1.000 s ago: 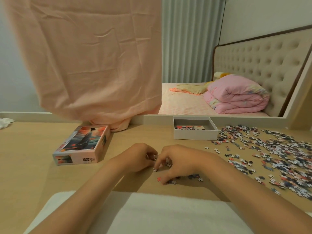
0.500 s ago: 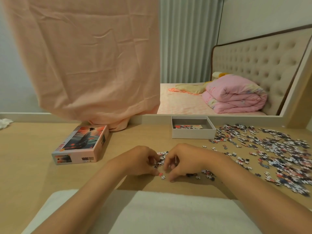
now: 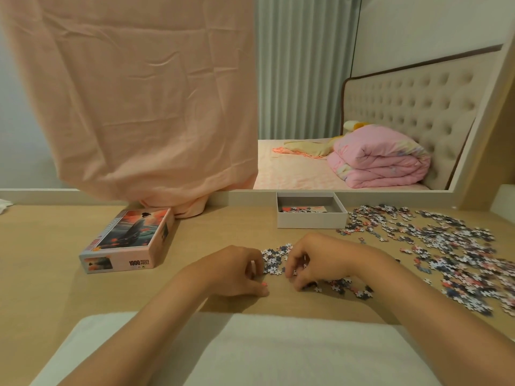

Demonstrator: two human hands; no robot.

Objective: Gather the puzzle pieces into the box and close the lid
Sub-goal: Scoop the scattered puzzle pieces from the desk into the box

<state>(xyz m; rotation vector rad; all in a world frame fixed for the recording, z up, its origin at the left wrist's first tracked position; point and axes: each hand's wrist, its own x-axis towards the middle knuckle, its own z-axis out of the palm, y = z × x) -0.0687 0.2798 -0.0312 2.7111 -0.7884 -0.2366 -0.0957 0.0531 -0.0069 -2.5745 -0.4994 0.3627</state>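
The open box (image 3: 310,220) stood at the table's (image 3: 41,260) far edge, right of centre, opening upward, its long axis running left to right along that edge. A few pieces lay inside. The lid (image 3: 131,240) lay flat well to the left, picture side up, its long axis running away from the person and leaning slightly right; the short end marked "1000" faced the person. The left hand (image 3: 237,270) and right hand (image 3: 315,260) rested on the table near centre, fingers curled, flanking a small pile of pieces (image 3: 274,257). Whether either hand gripped any pieces could not be told. The loose puzzle pieces (image 3: 446,246) were spread across the right side.
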